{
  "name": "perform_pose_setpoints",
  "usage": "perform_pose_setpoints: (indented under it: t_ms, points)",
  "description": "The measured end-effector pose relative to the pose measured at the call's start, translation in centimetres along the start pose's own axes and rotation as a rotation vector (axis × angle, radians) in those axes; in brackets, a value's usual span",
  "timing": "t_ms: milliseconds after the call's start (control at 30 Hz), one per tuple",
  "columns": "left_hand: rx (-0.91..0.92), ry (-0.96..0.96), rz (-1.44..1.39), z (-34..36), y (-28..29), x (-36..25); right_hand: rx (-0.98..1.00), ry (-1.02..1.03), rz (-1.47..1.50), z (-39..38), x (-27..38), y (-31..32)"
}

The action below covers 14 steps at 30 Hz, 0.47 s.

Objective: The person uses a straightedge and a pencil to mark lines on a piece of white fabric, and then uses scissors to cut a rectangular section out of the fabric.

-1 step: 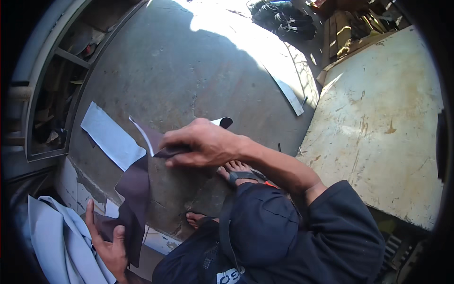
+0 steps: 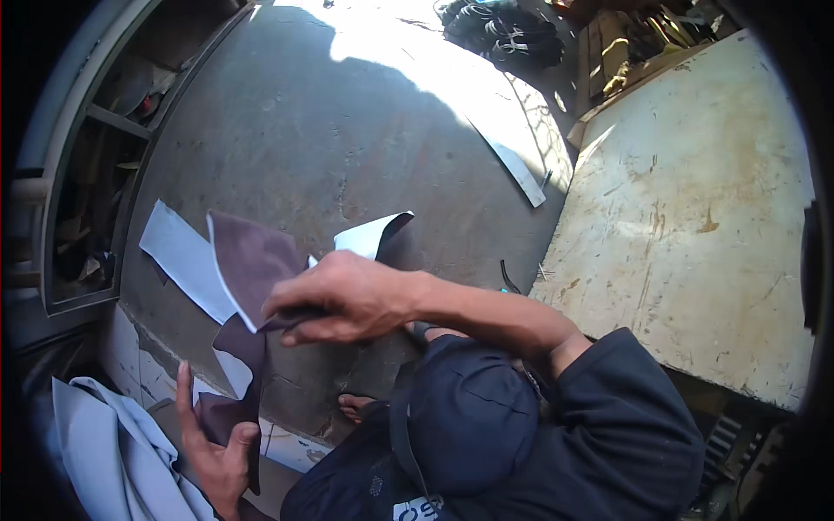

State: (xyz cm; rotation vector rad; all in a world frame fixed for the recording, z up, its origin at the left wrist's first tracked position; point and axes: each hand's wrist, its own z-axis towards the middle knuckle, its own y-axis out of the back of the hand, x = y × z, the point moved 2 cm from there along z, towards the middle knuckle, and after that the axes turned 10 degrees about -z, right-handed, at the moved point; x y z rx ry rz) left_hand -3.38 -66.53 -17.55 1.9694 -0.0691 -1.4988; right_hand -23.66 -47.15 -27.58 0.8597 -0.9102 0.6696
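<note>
My right hand (image 2: 343, 300) is closed in a pinch on a dark brown sheet (image 2: 252, 260) with a pale edge, which fans out beyond my fingers. At the lower left my left hand (image 2: 217, 456) has its thumb and forefinger spread apart. A length of brown sheet (image 2: 233, 412) with a white underside lies against that palm; whether it joins the piece in my right hand is hidden. Behind my right hand a white curled piece (image 2: 365, 236) with a dark reverse stands up from the floor. Left of the pinched sheet lies a pale blue-white strip (image 2: 187, 260).
Folded grey-white material (image 2: 113, 447) is heaped beside my left hand. A stained pale board (image 2: 678, 217) takes up the right side. On the grey floor (image 2: 287, 130) lies a thin flat strip (image 2: 512, 165). A black bundle (image 2: 508, 35) sits at the far end, and a framed opening (image 2: 109, 148) at left.
My right hand has come nearer to me and slightly left with the brown sheet, whose face now shows wider. More of the white curled piece is uncovered. My left hand has barely shifted.
</note>
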Motion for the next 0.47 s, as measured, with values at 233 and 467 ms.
perform_pose_setpoints:
  t_ms: [233,467]
  points:
    - [0.514,-0.154,0.252,6.1,-3.4,-3.1,-0.065,-0.010,0.407,-5.1,3.6,-2.2]
    - [0.896,-0.643,-0.056,8.2,-7.0,-7.0,-0.208,-0.140,0.144,-7.6,6.9,-2.6]
